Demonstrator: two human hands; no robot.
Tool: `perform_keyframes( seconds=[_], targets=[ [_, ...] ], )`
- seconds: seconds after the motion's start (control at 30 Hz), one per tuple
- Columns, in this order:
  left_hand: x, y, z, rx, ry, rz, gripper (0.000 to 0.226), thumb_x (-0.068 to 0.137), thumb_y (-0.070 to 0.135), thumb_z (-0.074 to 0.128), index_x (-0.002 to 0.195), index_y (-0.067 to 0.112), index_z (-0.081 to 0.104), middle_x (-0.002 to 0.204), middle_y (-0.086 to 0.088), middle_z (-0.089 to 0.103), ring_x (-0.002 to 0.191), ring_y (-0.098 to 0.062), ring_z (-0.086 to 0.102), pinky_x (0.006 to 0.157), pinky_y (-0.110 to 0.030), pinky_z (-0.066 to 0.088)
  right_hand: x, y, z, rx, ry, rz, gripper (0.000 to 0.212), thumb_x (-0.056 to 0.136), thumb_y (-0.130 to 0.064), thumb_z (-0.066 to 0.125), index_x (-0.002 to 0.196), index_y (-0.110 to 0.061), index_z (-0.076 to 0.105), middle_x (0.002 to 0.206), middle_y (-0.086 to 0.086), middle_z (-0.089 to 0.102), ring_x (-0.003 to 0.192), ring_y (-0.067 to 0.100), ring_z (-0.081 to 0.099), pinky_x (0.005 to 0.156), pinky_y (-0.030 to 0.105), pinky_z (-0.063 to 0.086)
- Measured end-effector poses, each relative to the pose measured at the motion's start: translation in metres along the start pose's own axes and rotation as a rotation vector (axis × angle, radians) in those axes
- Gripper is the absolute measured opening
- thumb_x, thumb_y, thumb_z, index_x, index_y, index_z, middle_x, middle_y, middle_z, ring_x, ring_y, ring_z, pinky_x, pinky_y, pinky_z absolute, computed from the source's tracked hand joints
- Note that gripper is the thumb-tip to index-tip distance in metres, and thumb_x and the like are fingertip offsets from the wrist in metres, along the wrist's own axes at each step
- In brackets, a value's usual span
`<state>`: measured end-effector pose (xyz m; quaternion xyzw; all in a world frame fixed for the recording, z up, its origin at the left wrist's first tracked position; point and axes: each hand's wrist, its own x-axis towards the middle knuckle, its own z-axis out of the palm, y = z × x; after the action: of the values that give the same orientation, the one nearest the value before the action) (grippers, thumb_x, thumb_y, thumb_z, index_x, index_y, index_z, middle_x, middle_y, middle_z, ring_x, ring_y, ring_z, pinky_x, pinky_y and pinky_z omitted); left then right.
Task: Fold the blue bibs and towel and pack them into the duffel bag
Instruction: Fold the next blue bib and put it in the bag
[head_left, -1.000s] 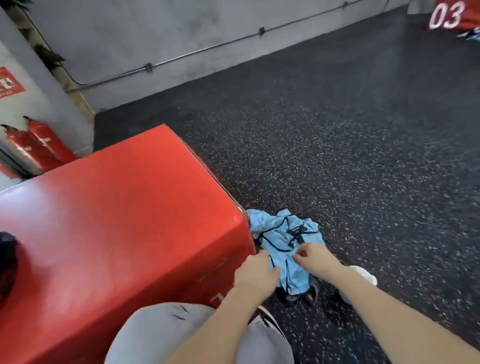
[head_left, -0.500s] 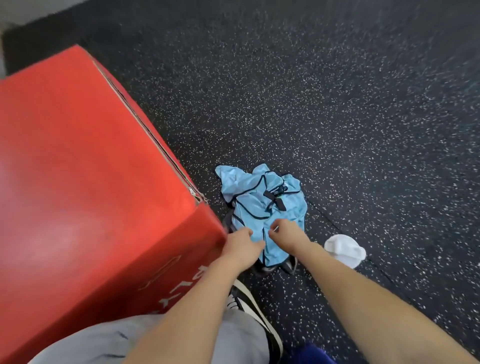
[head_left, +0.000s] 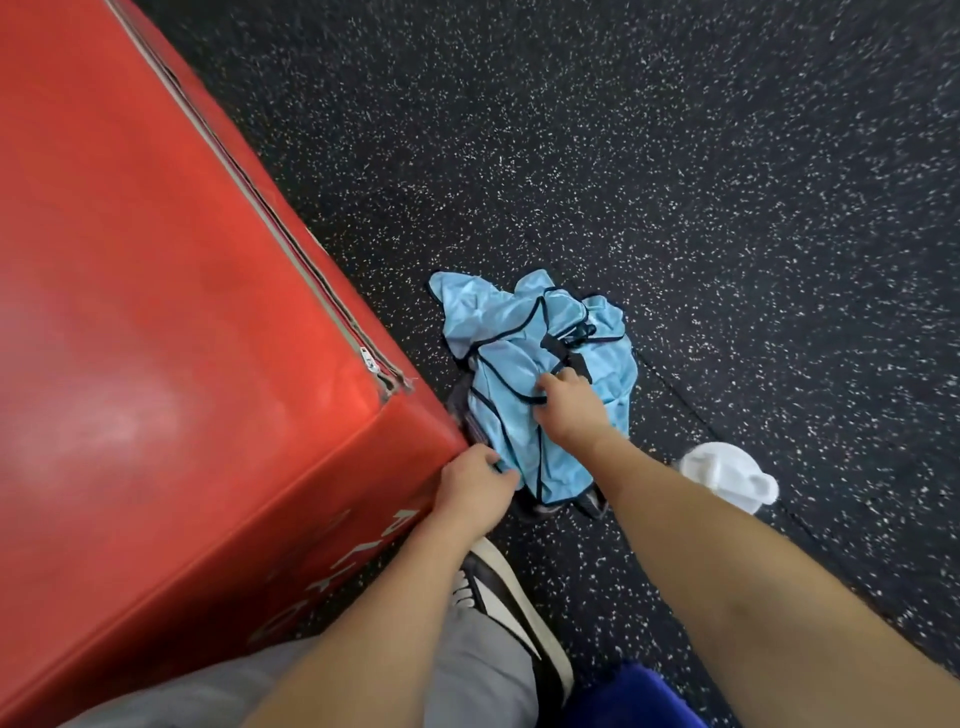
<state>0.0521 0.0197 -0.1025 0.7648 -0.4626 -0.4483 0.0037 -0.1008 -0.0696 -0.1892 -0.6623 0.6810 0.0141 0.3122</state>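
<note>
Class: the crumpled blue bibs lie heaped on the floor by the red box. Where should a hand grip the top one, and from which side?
Probably the dark-trimmed edge of the blue bibs, from above on the near side: the binding is a firm exposed ridge.

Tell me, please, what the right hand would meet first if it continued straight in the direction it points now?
The right hand already touches the heap of blue bibs. Going straight on, it would probably meet the black strap lying on the bibs, then speckled floor. Depth is unclear.
</note>
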Motion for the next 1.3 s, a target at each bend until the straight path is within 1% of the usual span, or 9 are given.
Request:
perform_keyframes(
  seconds=[0.13,0.3,0.5,0.73,0.83,0.93,1.03,1.17,1.3],
  targets=[
    [-0.002,0.009,0.004,-0.026,-0.004,0.007,0.044,0.089,0.038,0.067,0.129,0.021,0.062,0.120,-0.003,0.068,0.109,-0.022,0.063,0.094,-0.030,0.050,-0.003,0.003,0.002,-0.010,0.093,-0.023,0.022,0.096,-0.022,0.053,0.112,-0.013,0.066,0.115,0.011,0.053,0.110,0.034,0.049,0.083,0.042,0.051],
    [-0.017,0.026,-0.003,-0.084,0.006,0.045,0.043,0.088,0.035,0.065,0.129,0.021,0.063,0.119,-0.005,0.070,0.109,-0.025,0.065,0.097,-0.035,0.052,-0.017,-0.002,-0.024,0.332,0.164,-0.025,0.018,0.097,-0.020,0.056,0.104,-0.013,0.071,0.103,0.004,0.058,0.094,0.023,0.059,0.075,0.033,0.044],
    [-0.055,0.064,-0.031,-0.143,0.087,0.205,0.035,0.092,0.028,0.064,0.126,0.020,0.063,0.101,0.007,0.067,0.098,-0.013,0.062,0.083,-0.019,0.043,-0.051,-0.023,-0.087,0.515,0.178,-0.107,0.010,0.098,-0.017,0.054,0.100,-0.015,0.063,0.085,0.001,0.070,0.055,0.008,0.069,0.059,0.029,0.049],
    [-0.124,0.081,-0.076,-0.186,0.219,0.406,0.034,0.094,0.025,0.062,0.128,0.022,0.060,0.104,0.008,0.064,0.096,-0.008,0.059,0.084,-0.017,0.039,-0.126,-0.067,-0.189,0.446,0.326,-0.281,0.010,0.097,-0.020,0.061,0.093,-0.018,0.069,0.066,-0.009,0.065,0.055,-0.001,0.057,0.058,0.009,0.039],
    [-0.159,0.086,-0.099,-0.198,0.276,0.473,0.038,0.095,0.022,0.061,0.132,0.025,0.056,0.111,0.009,0.060,0.092,-0.008,0.062,0.075,-0.013,0.040,-0.160,-0.088,-0.233,0.404,0.363,-0.370,0.011,0.096,-0.026,0.061,0.095,-0.025,0.072,0.075,-0.013,0.067,0.069,0.003,0.060,0.066,0.021,0.043],
    [-0.196,0.100,-0.135,-0.225,0.376,0.577,0.044,0.093,0.018,0.061,0.136,0.026,0.053,0.123,0.008,0.062,0.090,-0.010,0.065,0.083,-0.017,0.046,-0.194,-0.119,-0.275,0.367,0.411,-0.466,0.012,0.096,-0.028,0.063,0.093,-0.028,0.074,0.087,-0.019,0.070,0.081,-0.007,0.060,0.069,0.011,0.041],
    [-0.233,0.118,-0.179,-0.268,0.506,0.684,0.044,0.090,0.016,0.064,0.132,0.026,0.057,0.109,0.016,0.060,0.080,-0.008,0.063,0.084,-0.018,0.046,-0.230,-0.156,-0.315,0.347,0.492,-0.579,0.012,0.094,-0.026,0.066,0.087,-0.029,0.075,0.085,-0.024,0.069,0.081,-0.013,0.059,0.069,0.001,0.037],
    [-0.282,0.140,-0.240,-0.312,0.626,0.793,0.029,0.089,0.024,0.070,0.117,0.031,0.064,0.099,0.018,0.064,0.088,-0.004,0.062,0.078,-0.007,0.042,-0.278,-0.203,-0.363,0.334,0.566,-0.707,0.009,0.090,-0.026,0.069,0.085,-0.029,0.076,0.079,-0.018,0.070,0.076,-0.008,0.060,0.066,0.007,0.038],
    [-0.335,0.150,-0.294,-0.250,0.601,0.853,0.009,0.092,0.020,0.063,0.090,0.012,0.067,0.082,0.002,0.074,0.066,-0.007,0.071,0.057,-0.025,0.051,-0.319,-0.247,-0.402,0.291,0.630,-0.813,0.009,0.092,-0.028,0.069,0.087,-0.026,0.075,0.081,-0.015,0.071,0.076,-0.006,0.059,0.064,0.010,0.038]
  ],
)
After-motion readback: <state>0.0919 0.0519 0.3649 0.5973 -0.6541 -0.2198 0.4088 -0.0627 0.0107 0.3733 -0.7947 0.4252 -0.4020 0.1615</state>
